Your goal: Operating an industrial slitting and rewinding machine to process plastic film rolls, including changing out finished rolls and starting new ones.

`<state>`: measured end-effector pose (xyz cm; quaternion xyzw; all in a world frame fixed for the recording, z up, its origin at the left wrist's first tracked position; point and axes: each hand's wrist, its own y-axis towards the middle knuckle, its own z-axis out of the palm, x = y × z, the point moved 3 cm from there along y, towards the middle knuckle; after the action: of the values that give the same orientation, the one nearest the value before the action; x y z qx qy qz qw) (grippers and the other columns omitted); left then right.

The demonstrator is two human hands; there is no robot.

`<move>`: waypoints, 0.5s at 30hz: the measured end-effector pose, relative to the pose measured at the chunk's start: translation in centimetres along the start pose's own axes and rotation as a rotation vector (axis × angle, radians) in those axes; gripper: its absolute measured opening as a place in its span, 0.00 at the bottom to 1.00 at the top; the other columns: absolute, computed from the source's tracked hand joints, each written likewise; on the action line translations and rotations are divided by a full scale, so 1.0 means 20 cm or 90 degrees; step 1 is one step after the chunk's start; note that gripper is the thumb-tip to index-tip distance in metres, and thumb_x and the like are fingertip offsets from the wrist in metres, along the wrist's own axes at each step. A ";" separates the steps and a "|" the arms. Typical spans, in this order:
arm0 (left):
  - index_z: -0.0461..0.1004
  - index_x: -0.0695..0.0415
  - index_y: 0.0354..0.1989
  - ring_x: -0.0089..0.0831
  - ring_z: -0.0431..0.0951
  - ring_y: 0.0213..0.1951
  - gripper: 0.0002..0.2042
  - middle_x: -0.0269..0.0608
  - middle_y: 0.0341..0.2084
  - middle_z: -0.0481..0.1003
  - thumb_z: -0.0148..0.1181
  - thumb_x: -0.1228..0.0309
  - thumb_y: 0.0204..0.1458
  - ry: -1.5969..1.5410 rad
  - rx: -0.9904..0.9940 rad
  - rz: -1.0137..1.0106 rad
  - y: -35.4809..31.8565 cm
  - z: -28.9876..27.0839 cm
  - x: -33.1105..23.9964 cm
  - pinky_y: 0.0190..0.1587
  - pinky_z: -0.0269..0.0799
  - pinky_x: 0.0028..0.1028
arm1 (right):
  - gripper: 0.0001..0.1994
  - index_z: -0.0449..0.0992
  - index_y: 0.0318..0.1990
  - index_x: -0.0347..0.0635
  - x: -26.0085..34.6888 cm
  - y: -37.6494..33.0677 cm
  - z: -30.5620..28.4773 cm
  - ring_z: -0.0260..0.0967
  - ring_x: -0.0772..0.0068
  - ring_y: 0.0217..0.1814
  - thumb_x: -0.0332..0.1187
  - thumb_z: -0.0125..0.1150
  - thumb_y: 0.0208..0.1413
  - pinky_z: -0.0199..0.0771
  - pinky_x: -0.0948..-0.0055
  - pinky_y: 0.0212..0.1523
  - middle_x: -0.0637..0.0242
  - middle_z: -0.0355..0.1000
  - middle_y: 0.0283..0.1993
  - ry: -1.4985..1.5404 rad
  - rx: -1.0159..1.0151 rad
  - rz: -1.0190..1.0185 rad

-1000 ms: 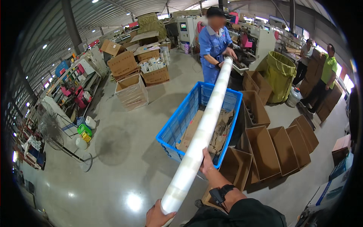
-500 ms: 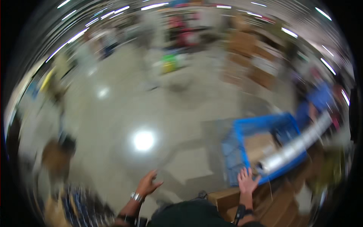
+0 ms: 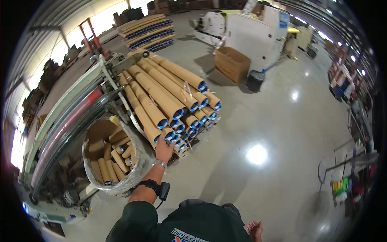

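A large stack of long brown cardboard tubes with blue-rimmed ends lies to my left front. My left hand reaches to the near end of a low cardboard tube at the stack's left side. Its fingers are bent at the tube's end, and their tips are partly hidden there. My right hand hangs low beside my body, fingers loosely apart and nothing seen in it. Left of my forearm stands a round bin wrapped in clear plastic, holding several short cut tubes.
A machine with long rollers runs along the left. Farther off stand another tube stack, a cardboard box, a black bucket and a white machine cabinet. Shiny floor spreads to the right.
My view has swung left, away from the blue crate and plastic film roll to the tube stack. My left hand has reached the tube ends; my right hand has dropped to my side.
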<state>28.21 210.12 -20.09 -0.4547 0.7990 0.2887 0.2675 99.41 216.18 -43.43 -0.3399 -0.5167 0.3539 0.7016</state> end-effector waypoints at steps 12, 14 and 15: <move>0.49 0.54 0.64 0.51 0.76 0.35 0.40 0.55 0.33 0.73 0.63 0.67 0.41 0.371 0.079 -0.116 0.94 0.29 -0.22 0.37 0.73 0.42 | 0.27 0.64 0.52 0.38 1.23 0.98 1.60 0.71 0.52 0.44 0.54 0.44 0.59 0.71 0.57 0.45 0.52 0.71 0.44 -0.629 0.121 0.083; 0.49 0.54 0.64 0.50 0.76 0.32 0.38 0.56 0.33 0.73 0.60 0.74 0.41 0.395 0.061 -0.130 0.95 0.29 -0.19 0.34 0.73 0.42 | 0.29 0.64 0.54 0.34 1.44 0.82 2.23 0.72 0.53 0.44 0.51 0.52 0.56 0.72 0.57 0.46 0.50 0.71 0.45 -0.645 0.308 0.019; 0.49 0.54 0.64 0.51 0.76 0.31 0.38 0.56 0.33 0.73 0.59 0.75 0.41 0.385 0.036 -0.136 0.94 0.27 -0.21 0.33 0.73 0.42 | 0.28 0.65 0.53 0.34 1.51 0.78 2.53 0.73 0.56 0.42 0.50 0.53 0.55 0.72 0.59 0.44 0.51 0.72 0.45 -0.734 0.348 -0.009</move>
<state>14.38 224.27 -16.77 -0.5934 0.7979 0.0883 0.0592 54.89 255.51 -29.96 0.0999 -0.7043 0.5946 0.3749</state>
